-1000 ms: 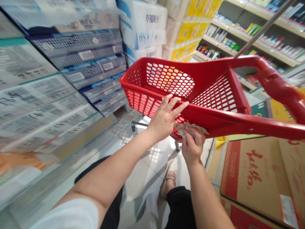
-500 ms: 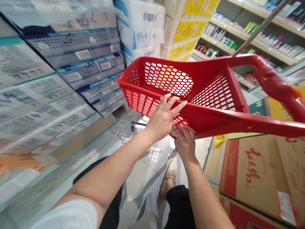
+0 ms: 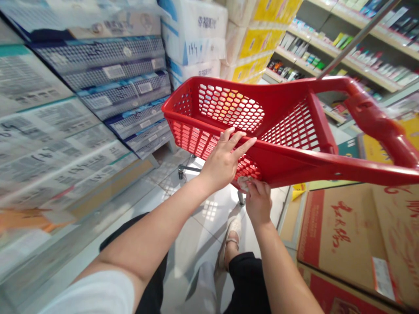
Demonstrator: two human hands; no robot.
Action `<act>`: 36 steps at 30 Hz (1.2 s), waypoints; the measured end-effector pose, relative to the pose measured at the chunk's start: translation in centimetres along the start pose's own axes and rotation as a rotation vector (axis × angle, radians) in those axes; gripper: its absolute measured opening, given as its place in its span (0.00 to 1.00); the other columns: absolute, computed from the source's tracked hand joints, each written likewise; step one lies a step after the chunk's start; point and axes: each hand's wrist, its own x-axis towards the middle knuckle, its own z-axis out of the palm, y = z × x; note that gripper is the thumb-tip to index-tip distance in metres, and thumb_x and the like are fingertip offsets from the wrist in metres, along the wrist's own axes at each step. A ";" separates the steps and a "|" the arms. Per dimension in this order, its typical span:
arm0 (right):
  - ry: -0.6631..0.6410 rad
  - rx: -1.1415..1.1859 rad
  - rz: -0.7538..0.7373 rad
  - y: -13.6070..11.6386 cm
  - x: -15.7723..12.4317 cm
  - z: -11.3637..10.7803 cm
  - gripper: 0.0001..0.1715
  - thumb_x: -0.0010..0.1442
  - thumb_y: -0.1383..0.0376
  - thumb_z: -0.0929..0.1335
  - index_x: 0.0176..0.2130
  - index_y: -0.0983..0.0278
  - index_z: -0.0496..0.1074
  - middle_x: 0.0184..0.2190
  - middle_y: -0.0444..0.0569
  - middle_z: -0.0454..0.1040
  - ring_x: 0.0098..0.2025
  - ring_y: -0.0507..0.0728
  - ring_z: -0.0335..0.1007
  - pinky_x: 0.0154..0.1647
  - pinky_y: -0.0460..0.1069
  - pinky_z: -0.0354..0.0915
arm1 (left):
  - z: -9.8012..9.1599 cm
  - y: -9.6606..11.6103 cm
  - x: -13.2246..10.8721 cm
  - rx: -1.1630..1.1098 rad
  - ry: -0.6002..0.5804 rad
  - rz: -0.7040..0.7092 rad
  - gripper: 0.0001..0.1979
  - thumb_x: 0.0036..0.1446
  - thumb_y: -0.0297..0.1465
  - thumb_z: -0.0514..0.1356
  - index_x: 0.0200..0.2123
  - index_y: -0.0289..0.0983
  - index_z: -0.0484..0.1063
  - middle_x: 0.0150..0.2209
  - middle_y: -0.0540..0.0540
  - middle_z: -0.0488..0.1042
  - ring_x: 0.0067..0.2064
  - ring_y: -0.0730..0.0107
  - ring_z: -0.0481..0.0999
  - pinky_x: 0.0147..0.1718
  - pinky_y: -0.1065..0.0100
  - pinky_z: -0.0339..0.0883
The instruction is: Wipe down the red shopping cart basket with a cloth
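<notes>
A red plastic shopping cart [image 3: 288, 163] with lattice walls stands tilted across the view, its basket holding nothing that I can see. My left hand [image 3: 222, 163] lies against its near side, the fingers spread and stretched over the upper rim; the thumb is hidden. Just below and to the right, my right hand [image 3: 259, 198] is closed on a crumpled pale cloth [image 3: 244, 182]. That cloth is pressed to the lower part of the near lattice wall, and part of it is covered by the fingers.
Stacked packs [image 3: 121, 74] line the left, with white bundles [image 3: 196, 35] and yellow packs [image 3: 252, 43] behind the cart. Cardboard boxes [image 3: 347, 231] stand at the right. Shelves of bottles [image 3: 360, 56] fill the back right. My foot [image 3: 233, 237] is on the tiled floor below.
My right hand has shifted slightly right and down along the lattice, and the cloth looks more bunched up. The left hand stays on the rim.
</notes>
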 end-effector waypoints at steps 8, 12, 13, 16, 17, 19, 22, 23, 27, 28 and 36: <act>-0.020 -0.004 0.021 0.5 -0.5 0.5 0.15 0.57 0.73 0.64 0.41 0.62 0.76 0.39 0.51 0.73 0.41 0.58 0.61 0.43 0.51 0.65 | 0.1 0.0 0.0 0.013 0.012 0.012 0.32 0.58 0.19 0.48 0.64 0.47 0.54 0.62 0.45 0.57 0.67 0.51 0.45 0.62 0.39 0.47; -0.104 0.004 0.035 0.4 -0.7 0.7 0.18 0.55 0.76 0.63 0.40 0.62 0.76 0.38 0.51 0.72 0.41 0.58 0.61 0.40 0.50 0.65 | 0.1 0.0 0.0 0.020 0.019 0.012 0.31 0.58 0.19 0.48 0.64 0.46 0.55 0.62 0.45 0.57 0.67 0.52 0.45 0.62 0.39 0.48; -0.085 0.008 0.048 0.4 -0.6 0.7 0.18 0.55 0.76 0.63 0.41 0.62 0.76 0.40 0.51 0.72 0.42 0.59 0.61 0.41 0.50 0.64 | 0.1 0.0 0.0 0.019 0.020 0.012 0.32 0.58 0.19 0.48 0.64 0.46 0.55 0.62 0.45 0.57 0.67 0.52 0.45 0.62 0.39 0.47; -0.105 0.008 0.053 0.5 -0.5 0.6 0.18 0.54 0.77 0.63 0.39 0.61 0.76 0.37 0.51 0.72 0.41 0.59 0.60 0.40 0.50 0.64 | 0.1 0.0 0.0 0.014 0.019 0.014 0.32 0.58 0.19 0.48 0.64 0.47 0.54 0.62 0.45 0.57 0.67 0.51 0.45 0.62 0.39 0.47; -0.130 0.009 0.048 0.6 -0.5 0.5 0.18 0.54 0.77 0.63 0.38 0.61 0.76 0.35 0.51 0.72 0.39 0.58 0.60 0.39 0.50 0.64 | 0.1 0.0 0.0 0.013 0.019 0.012 0.32 0.58 0.19 0.48 0.64 0.47 0.54 0.62 0.45 0.57 0.67 0.51 0.45 0.62 0.38 0.47; -0.127 0.018 0.053 0.6 -0.4 0.3 0.18 0.54 0.77 0.63 0.38 0.62 0.76 0.36 0.51 0.72 0.40 0.58 0.60 0.41 0.50 0.64 | 0.1 0.0 0.0 0.010 0.018 0.008 0.31 0.59 0.20 0.48 0.64 0.47 0.55 0.62 0.45 0.57 0.67 0.51 0.45 0.62 0.38 0.47; -0.008 0.033 0.079 0.7 -0.4 -0.1 0.18 0.56 0.75 0.64 0.43 0.63 0.75 0.42 0.52 0.72 0.44 0.59 0.60 0.47 0.52 0.63 | 0.1 0.0 0.0 0.003 0.017 0.007 0.31 0.59 0.19 0.48 0.64 0.47 0.55 0.62 0.45 0.57 0.67 0.51 0.45 0.62 0.39 0.47; 0.006 0.032 0.082 0.7 -0.4 -0.1 0.18 0.56 0.75 0.63 0.43 0.62 0.75 0.42 0.52 0.71 0.45 0.60 0.60 0.47 0.52 0.63 | 0.1 0.0 0.0 0.000 0.016 0.007 0.31 0.59 0.19 0.48 0.64 0.46 0.55 0.62 0.45 0.57 0.67 0.51 0.45 0.62 0.39 0.47; -0.074 0.026 0.087 1.2 -0.7 0.0 0.18 0.54 0.76 0.63 0.37 0.60 0.77 0.35 0.51 0.71 0.41 0.59 0.60 0.40 0.51 0.65 | 0.1 0.0 0.0 0.001 0.016 0.005 0.31 0.59 0.20 0.48 0.64 0.46 0.55 0.62 0.44 0.57 0.67 0.51 0.45 0.62 0.39 0.47; -0.066 0.023 0.088 1.4 -0.7 0.1 0.18 0.54 0.75 0.63 0.37 0.60 0.77 0.36 0.51 0.71 0.41 0.59 0.60 0.40 0.51 0.65 | 0.1 0.0 0.1 0.003 0.018 0.006 0.31 0.59 0.20 0.48 0.64 0.46 0.55 0.62 0.44 0.57 0.67 0.51 0.46 0.62 0.38 0.47; -0.028 -0.008 0.097 1.9 -0.8 -0.4 0.18 0.54 0.76 0.62 0.36 0.60 0.77 0.36 0.50 0.71 0.42 0.59 0.62 0.42 0.51 0.66 | 0.0 0.1 0.1 0.000 0.020 -0.002 0.31 0.59 0.20 0.47 0.64 0.47 0.55 0.62 0.45 0.58 0.67 0.51 0.45 0.62 0.39 0.47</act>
